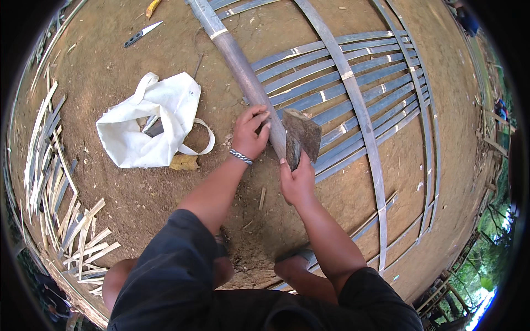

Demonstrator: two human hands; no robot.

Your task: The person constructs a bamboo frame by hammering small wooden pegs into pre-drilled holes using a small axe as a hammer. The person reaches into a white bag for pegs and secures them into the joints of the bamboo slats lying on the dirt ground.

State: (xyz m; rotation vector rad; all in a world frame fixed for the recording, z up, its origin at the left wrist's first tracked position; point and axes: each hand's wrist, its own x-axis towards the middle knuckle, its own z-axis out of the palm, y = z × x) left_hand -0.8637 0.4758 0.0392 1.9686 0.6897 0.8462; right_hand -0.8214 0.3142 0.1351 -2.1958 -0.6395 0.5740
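Observation:
A long grey-brown bamboo pole (243, 74) slants from the top of the view toward me. My left hand (251, 132), with a chain bracelet at the wrist, is closed against the pole's side, fingers curled onto it. Close to the pole's near end my right hand (298, 179) is closed, thumb and forefinger around a dark, narrow piece. Just beyond these fingers is a broad, dark brown, block-like piece (303, 135) with a paler upper edge. Whether it is wood or a blade, and how it joins what I hold, I cannot tell.
Bamboo strips (326, 94) lie crossed in a lattice to the right. A white bag (176, 102) with tools inside sits on the dirt at left. Beyond it lies a knife (142, 34). Split bamboo pieces (83, 231) are heaped at the far left.

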